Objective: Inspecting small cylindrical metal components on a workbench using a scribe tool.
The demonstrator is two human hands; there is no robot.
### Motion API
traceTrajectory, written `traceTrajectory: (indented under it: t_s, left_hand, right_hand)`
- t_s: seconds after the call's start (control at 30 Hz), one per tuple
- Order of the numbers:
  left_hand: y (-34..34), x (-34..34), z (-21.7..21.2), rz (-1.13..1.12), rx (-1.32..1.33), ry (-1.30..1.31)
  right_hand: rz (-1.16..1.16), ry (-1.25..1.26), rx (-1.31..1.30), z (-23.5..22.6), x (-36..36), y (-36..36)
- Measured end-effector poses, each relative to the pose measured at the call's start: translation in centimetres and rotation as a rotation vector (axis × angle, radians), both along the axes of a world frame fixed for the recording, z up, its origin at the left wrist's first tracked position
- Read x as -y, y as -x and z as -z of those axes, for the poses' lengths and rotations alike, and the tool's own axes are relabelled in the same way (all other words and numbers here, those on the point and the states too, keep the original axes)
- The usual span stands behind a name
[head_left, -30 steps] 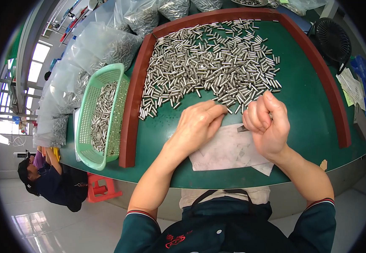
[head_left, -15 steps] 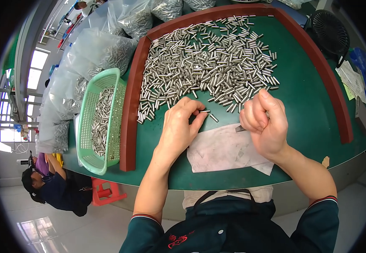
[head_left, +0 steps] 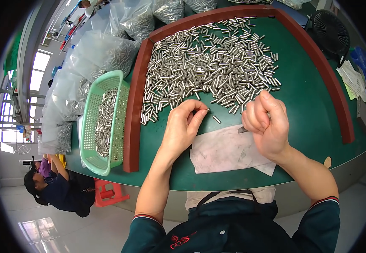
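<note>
The left hand [head_left: 183, 128] rests over the green tabletop [head_left: 313, 109], fingers curled, pinching one small metal pin [head_left: 205, 110] between thumb and fingertips. This pin sits at the near edge of the pin pile [head_left: 210, 69], just above the white sheet [head_left: 229, 149].

The right hand [head_left: 267, 124] is raised beside the left, closed into a loose fist. A thin dark metal piece [head_left: 242, 130] protrudes from its lower side; what else the fist encloses cannot be determined.

One loose pin [head_left: 216, 119] lies on the tabletop between the two hands, just beyond the sheet's far edge.

The pile spreads across the tabletop inside a raised brown rim [head_left: 133, 109]. Left of the rim stands a light green basket [head_left: 101, 122] partly filled with pins. Clear plastic bags [head_left: 94, 55] of similar parts are stacked beyond and left of the basket. A black fan [head_left: 329, 31] stands at the far right, with papers [head_left: 353, 80] near it. Another person [head_left: 54, 187] sits lower left, beside a red stool [head_left: 109, 192].
</note>
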State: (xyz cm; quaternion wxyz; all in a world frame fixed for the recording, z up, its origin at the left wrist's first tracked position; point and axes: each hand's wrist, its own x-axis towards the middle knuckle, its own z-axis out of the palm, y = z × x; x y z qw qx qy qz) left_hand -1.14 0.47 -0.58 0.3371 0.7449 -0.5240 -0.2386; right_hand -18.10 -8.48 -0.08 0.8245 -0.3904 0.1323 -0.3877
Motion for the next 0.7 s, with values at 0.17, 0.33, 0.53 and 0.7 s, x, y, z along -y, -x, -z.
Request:
traceTrajectory:
  t_s: [0.17, 0.33, 0.53, 0.7]
  left_hand:
    - [-0.1, 0.0, 0.1, 0.001, -0.010, -0.016]
    - [-0.2, -0.3, 0.3, -0.021, -0.161, 0.017]
    - [2.3, -0.4, -1.5, 0.185, 0.040, 0.055]
    - [3.7, -0.5, -0.5, 0.350, 0.119, 0.155]
  right_hand:
    - [0.001, -0.003, 0.002, 0.0, 0.0, 0.0]
    - [0.000, 0.007, 0.005, 0.0, -0.1, 0.0]
    - [0.015, -0.011, -0.002, -0.1, 0.0, 0.1]
    - [0.028, -0.029, 0.020, -0.3, -0.1, 0.0]
